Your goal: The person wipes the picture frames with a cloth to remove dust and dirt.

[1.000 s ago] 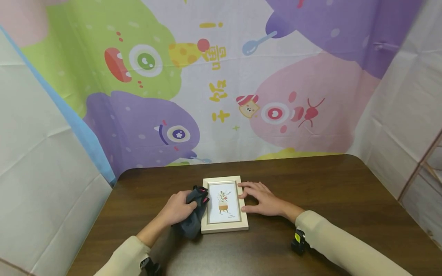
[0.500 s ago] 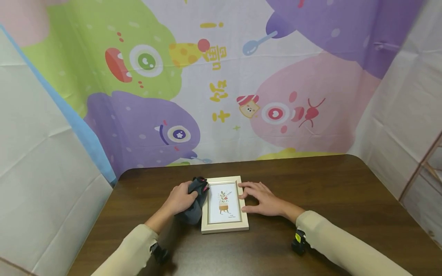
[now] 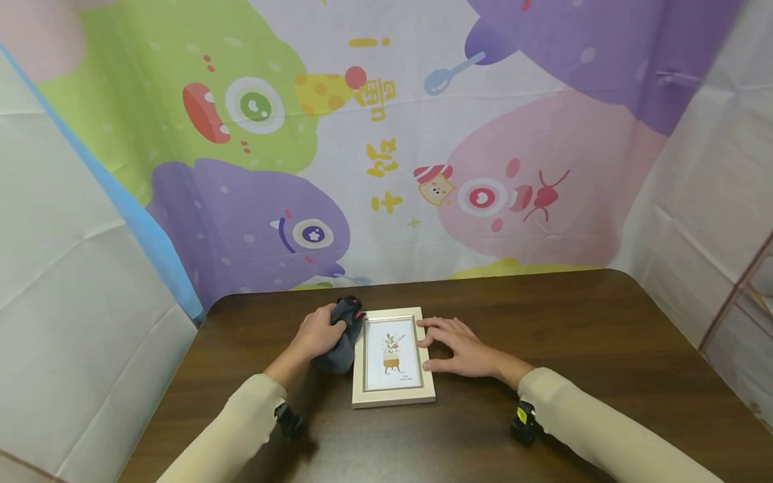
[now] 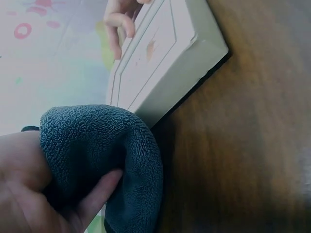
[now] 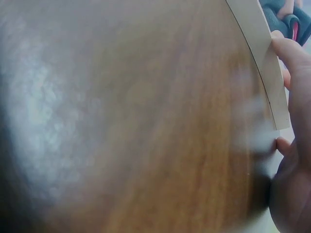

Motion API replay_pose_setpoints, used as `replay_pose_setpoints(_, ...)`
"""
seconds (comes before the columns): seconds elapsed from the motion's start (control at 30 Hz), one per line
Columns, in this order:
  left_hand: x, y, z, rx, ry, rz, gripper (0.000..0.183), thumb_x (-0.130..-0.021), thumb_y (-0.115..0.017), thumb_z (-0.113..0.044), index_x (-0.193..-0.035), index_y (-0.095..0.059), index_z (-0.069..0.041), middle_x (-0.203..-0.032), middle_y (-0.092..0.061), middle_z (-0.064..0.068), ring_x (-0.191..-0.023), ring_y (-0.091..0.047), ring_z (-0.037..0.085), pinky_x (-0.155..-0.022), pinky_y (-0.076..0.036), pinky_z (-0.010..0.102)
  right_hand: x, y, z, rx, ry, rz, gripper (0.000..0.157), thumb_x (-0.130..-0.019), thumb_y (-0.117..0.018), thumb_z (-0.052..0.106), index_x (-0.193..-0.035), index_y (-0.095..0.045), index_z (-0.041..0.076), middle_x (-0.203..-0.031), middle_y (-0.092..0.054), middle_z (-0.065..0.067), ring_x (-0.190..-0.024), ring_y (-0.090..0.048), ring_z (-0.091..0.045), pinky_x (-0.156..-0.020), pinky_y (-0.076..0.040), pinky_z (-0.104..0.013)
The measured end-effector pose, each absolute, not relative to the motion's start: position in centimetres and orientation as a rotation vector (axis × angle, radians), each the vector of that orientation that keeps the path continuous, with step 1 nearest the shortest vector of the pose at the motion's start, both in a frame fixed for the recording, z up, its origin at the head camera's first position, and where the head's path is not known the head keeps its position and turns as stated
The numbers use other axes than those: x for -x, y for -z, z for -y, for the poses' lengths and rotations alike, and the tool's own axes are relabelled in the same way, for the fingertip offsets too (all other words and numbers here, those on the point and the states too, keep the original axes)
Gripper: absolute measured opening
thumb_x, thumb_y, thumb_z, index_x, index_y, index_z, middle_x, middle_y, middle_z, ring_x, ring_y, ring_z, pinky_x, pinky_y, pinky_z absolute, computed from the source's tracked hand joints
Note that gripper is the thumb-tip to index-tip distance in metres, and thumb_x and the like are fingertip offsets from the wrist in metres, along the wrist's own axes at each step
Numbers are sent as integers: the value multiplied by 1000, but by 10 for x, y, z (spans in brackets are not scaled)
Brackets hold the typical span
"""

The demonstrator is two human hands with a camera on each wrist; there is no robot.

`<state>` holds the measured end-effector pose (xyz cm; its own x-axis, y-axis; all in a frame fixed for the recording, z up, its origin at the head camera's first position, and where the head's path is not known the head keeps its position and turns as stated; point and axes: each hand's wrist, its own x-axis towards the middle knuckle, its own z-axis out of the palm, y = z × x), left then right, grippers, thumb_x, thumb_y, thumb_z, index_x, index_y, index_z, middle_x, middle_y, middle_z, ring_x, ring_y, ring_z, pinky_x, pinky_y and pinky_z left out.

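Note:
A cream picture frame (image 3: 392,397) lies face up on the brown table, with a potted plant print inside. My left hand (image 3: 320,332) grips a bunched dark grey-blue cloth (image 3: 338,357) against the frame's left side. In the left wrist view the cloth (image 4: 97,133) looks like a thick terry towel, with the thumb pressed into a fold. Pink bits show at its far end in the head view. On the opposite side, my right hand (image 3: 461,349) touches the frame's right edge with spread, slightly bent fingers. The right wrist view shows its fingertips at the frame's side (image 5: 267,63).
The brown table (image 3: 543,322) ends at a wall hanging (image 3: 386,255) printed with cartoon monsters. White sheets stand at the left (image 3: 72,282) and right (image 3: 694,221) sides. Small dark cameras sit on both wrists.
My left hand has slid away from me along the frame's left edge, taking the cloth towards the far left corner. The right hand and the frame have stayed in place.

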<state>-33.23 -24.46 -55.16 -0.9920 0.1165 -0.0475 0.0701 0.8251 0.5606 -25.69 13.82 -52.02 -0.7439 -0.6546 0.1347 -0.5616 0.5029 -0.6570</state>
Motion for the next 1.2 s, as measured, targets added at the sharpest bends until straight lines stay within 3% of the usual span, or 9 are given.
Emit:
replay_pose_setpoints(0.23,345,550,243,-72,-940,-2943,47,-105,-61,-30,-147,-68,-12,-133,-79,16,-113,-71,36,-93,-55,50,257,522,-138,1089,1066,-2615,25,-101,-83,43,-114,-71,26,-173,-52,-14,-163,-42,-51,-128,-16,-90)
replay_pose_setpoints(0.6,349,560,251,-84,-1008,-2961,42,-104,-62,-31,-142,-71,-16,-129,-80,14,-114,-73,37,-95,-58,53,258,522,-137,1049,1039,-2620,21,-102,-83,36,-114,-71,24,-174,-51,-13,-165,-41,-48,-132,-16,-86)
replay_pose_setpoints(0.73,329,544,250,-144,-1029,-3004,40,-103,-61,-27,-139,-71,-13,-121,-81,16,-104,-72,36,-86,-58,50,259,521,-136,1047,1038,-2610,23,-103,-83,39,-115,-71,25,-176,-50,-13,-166,-40,-48,-132,-14,-86)
replay_pose_setpoints(0.87,286,495,236,-190,-1099,-2998,38,-102,-61,-20,-135,-72,-6,-116,-80,21,-96,-70,37,-82,-57,51,258,520,-136,1066,1053,-2604,24,-102,-83,42,-115,-70,26,-175,-50,-13,-165,-41,-48,-132,-15,-86)
replay_pose_setpoints(1.0,250,454,224,-175,-1131,-2995,36,-103,-61,-15,-135,-73,-5,-117,-81,21,-98,-71,35,-88,-58,51,258,520,-138,1108,1075,-2611,26,-101,-83,44,-114,-70,26,-173,-52,-15,-161,-43,-51,-128,-17,-89)
replay_pose_setpoints(1.2,232,441,226,-160,-1103,-3054,35,-103,-63,-13,-135,-74,-7,-118,-83,19,-100,-73,32,-88,-59,49,258,520,-138,1085,1064,-2609,26,-101,-83,43,-115,-71,25,-174,-52,-15,-163,-42,-50,-129,-16,-88)
